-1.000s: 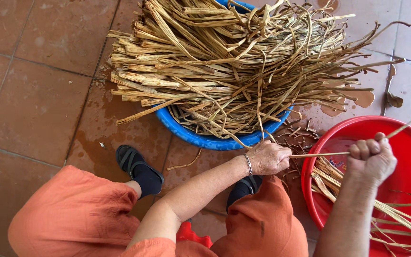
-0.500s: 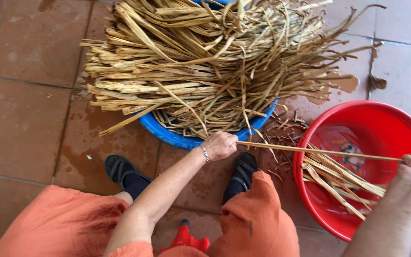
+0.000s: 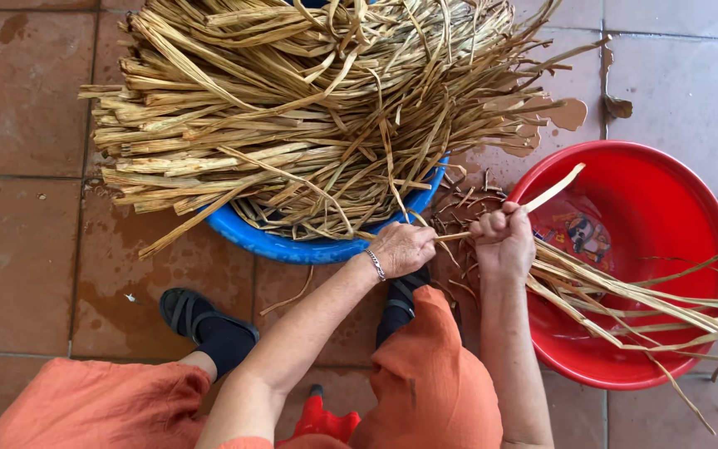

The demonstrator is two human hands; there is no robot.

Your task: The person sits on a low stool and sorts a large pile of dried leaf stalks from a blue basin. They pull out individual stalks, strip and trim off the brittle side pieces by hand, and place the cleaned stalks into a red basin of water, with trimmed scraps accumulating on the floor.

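1. Both hands are on one dried strip (image 3: pixel 542 198), a flat tan length held over the gap between the two basins. The left hand (image 3: pixel 400 248) is closed down on its near end at the blue basin's (image 3: pixel 292 246) rim, at about six o'clock of that basin.

2. The right hand (image 3: pixel 504 241) is fisted round the same strip just beside the left, the two nearly touching. The free end pokes up and away toward two o'clock, over the red basin's (image 3: pixel 625 158) rim.

3. I judge this the start of a draw: one strip singled out of the heap of dried strips (image 3: pixel 292 108) piled across the blue basin, gripped at both hands, not yet laid with the strips in the red basin (image 3: pixel 650 295) that fan out toward four o'clock.

4. The next move calls for the hands to part along the strip's length and keep it clear of the tangle behind.

5. Hard to see: the blue basin is mostly buried under the heap, only its near rim showing. The fingertips are tucked under, so how the strip sits inside each fist I cannot tell. The strips in the red basin run off the right edge. An orange-clad knee (image 3: pixel 430 382) covers the floor (image 3: pixel 18 249) below the hands.
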